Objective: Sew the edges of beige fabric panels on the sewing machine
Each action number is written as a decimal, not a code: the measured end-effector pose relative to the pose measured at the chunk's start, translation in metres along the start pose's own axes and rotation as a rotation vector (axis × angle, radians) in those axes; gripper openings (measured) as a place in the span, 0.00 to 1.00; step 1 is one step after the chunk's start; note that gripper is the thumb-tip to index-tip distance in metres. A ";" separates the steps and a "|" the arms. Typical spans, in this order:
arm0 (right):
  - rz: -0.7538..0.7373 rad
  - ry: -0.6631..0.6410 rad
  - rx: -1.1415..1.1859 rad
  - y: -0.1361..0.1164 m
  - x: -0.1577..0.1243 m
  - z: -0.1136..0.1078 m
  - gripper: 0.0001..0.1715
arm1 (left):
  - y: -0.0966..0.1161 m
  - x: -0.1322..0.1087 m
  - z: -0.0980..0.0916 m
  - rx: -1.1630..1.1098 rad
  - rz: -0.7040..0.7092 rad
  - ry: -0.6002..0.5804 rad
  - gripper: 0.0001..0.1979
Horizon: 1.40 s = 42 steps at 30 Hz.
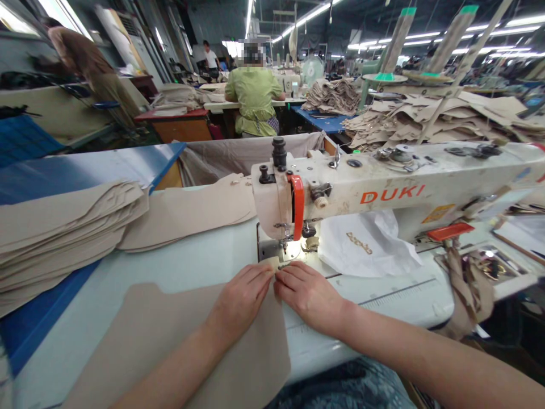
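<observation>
A beige fabric panel (183, 318) lies on the pale sewing table, its upper right corner just in front of the needle area of a white sewing machine (340, 187). My left hand (242, 295) pinches the edge of that corner, fingers closed. Right beside it, my right hand (309, 292) is closed too, its fingertips meeting the left ones at the panel's edge. Something small and dark shows at the right fingertips, too small to name. The lit needle plate (268, 250) sits just beyond both hands, and the panel's folded tip reaches toward it.
Stacked beige panels (63, 227) lie at the left, with more panels (200, 210) behind the machine head. A white sheet (366, 244) with gold-coloured metal pieces rests under the machine arm. At the right stands a tray (494, 267) of small parts. A person (254, 99) sits ahead.
</observation>
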State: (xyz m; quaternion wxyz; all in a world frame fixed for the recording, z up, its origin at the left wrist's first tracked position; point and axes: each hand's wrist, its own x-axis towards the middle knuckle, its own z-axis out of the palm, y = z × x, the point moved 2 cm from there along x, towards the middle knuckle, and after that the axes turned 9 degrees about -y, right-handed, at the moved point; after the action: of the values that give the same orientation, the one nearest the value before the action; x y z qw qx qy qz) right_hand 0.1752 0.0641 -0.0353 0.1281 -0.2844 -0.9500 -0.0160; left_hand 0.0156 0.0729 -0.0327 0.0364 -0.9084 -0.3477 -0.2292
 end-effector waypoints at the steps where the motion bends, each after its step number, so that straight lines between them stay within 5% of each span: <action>1: 0.001 -0.002 -0.004 0.000 0.000 0.000 0.06 | 0.000 -0.001 0.000 -0.005 -0.006 -0.007 0.14; 9: -0.011 0.014 -0.033 0.005 0.001 -0.002 0.07 | 0.001 0.001 0.004 -0.028 0.013 -0.040 0.14; 19: 0.052 -0.050 -0.035 0.033 0.001 -0.003 0.06 | -0.009 0.032 0.018 0.066 0.094 -0.051 0.18; 42: 0.114 -0.042 0.028 0.045 0.005 0.001 0.07 | -0.019 0.043 0.021 -0.062 -0.030 -0.031 0.15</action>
State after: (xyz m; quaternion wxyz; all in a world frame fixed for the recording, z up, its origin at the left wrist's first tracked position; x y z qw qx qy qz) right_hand 0.1951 0.1048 -0.0368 0.1126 -0.3366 -0.9348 0.0106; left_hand 0.0391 0.1187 -0.0340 -0.0009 -0.9072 -0.3546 -0.2262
